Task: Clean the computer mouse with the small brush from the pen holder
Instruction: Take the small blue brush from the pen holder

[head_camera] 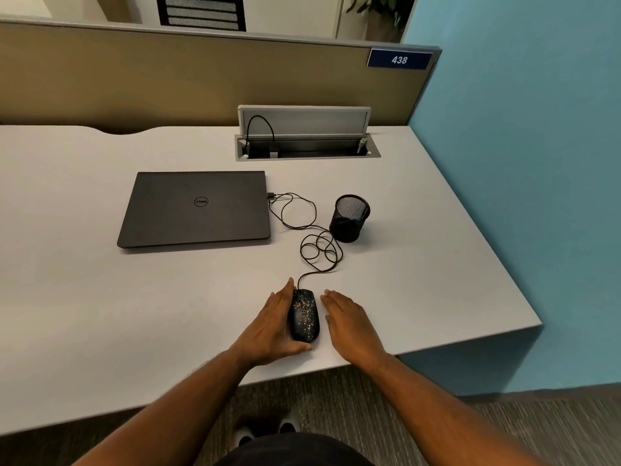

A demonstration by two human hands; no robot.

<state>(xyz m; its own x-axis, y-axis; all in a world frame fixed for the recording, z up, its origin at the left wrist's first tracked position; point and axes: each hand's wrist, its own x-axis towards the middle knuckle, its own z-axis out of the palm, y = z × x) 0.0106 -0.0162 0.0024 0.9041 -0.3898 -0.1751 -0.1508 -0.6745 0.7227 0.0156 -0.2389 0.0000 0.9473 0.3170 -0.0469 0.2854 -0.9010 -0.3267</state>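
Left hand (274, 326) covering left flank of mouse (304, 316). Dark mesh hiding inside of pen holder (349, 218); brush not making itself out. Near edge cutting off shoes (265, 430) and forearms. Far edge cropping plant (383, 8). Cable tray (307, 148) sockets showing too small to tell.

Office cubicle: desk (134, 297) bounded by a fabric partition (168, 82) bearing number plate 438 (399, 58), with closed laptop (196, 208) and cable port (307, 148).
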